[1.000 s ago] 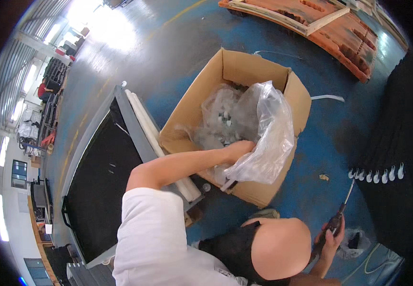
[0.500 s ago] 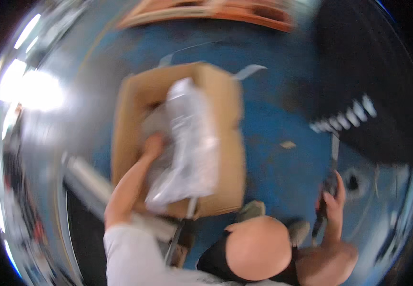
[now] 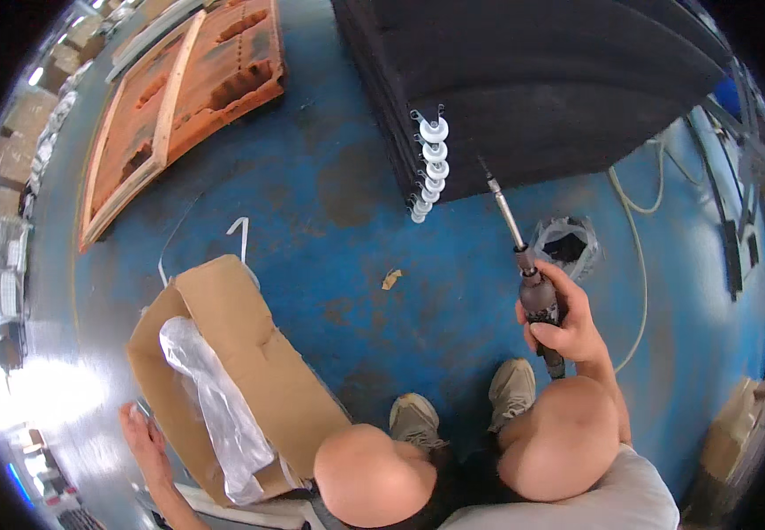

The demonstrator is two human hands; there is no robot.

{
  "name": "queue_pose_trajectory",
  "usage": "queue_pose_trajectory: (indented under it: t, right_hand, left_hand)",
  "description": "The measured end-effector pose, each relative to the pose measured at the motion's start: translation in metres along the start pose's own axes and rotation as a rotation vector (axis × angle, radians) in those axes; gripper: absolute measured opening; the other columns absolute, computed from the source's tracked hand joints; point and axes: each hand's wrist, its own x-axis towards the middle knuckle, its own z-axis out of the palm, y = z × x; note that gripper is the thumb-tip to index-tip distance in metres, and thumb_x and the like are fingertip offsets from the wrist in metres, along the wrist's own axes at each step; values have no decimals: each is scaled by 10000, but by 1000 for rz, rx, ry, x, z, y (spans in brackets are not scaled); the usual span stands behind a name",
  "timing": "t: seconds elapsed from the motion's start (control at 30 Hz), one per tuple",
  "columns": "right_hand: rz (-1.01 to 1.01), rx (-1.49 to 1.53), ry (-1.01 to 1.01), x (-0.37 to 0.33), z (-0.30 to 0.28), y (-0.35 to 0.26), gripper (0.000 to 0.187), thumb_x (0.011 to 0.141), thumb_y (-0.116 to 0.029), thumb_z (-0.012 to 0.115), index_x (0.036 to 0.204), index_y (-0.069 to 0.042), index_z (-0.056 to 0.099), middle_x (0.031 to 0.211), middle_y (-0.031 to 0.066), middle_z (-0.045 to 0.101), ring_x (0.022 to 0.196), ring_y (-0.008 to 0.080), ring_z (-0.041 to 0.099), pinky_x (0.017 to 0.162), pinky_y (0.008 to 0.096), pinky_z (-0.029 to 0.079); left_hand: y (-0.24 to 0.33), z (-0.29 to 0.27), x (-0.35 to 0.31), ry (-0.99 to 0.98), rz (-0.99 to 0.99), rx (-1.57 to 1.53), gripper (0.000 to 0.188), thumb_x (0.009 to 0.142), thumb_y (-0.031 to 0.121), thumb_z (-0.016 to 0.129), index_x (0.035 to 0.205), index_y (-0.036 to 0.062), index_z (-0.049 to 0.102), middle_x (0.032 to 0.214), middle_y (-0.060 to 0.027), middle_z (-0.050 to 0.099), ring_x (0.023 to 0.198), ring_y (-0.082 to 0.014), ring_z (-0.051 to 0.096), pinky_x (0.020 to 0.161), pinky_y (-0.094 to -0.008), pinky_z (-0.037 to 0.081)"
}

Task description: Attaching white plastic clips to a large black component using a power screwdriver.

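Observation:
My right hand [image 3: 568, 322] is wrapped round a dark power screwdriver [image 3: 540, 299], its long bit pointing up toward a black cloth-covered stack [image 3: 541, 97]. A row of white caster wheels [image 3: 435, 150] runs along the stack's near left edge, apart from the bit. At the lower left, my left hand [image 3: 144, 437] is beside the outer left wall of an open cardboard box [image 3: 263, 353]. Its fingers are curled, with a small greyish bit showing at them that is too small to name. Clear plastic wrapping [image 3: 215, 397] lies inside the box.
An orange board with a wooden frame [image 3: 184, 106] lies at the far left. A bag-lined bin [image 3: 568, 246] stands right of the screwdriver, near a pale hose [image 3: 639, 265]. A scrap [image 3: 390, 279] and a white strap [image 3: 239, 231] lie on the blue floor.
My left hand has come out of the box to its left side. The screwdriver in my right hand now reaches farther toward the black stack. The view has swung to the right.

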Motion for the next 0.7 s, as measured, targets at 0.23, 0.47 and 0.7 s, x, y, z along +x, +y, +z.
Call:
queue_pose_trajectory:
  t: [0.23,0.47,0.7]
  right_hand:
    - [-20,219,-30,5,-27,21,789,743,35,626,1474,-60,344,898,141,601,609,156,594,537,296,518]
    - [-25,199,99,-36,-56,42,758,743,-20,652,1444,-23,365,894,129,599,610,146,586,528,281,517]
    - [-47,132,190,-46,-66,48,765,725,-48,667,1435,-15,385,898,102,608,713,152,605,607,298,530]
  left_hand:
    - [158,211,-53,-403,288,241,287,914,40,522,1193,49,587,875,23,607,563,0,389,477,-189,293]
    - [246,382,-54,-308,1134,387,235,837,67,732,1051,50,635,899,-73,631,729,-176,636,627,-267,504]
    - [223,473,-11,159,1490,137,377,700,7,797,1045,82,667,859,-56,623,686,-218,644,569,-305,527]
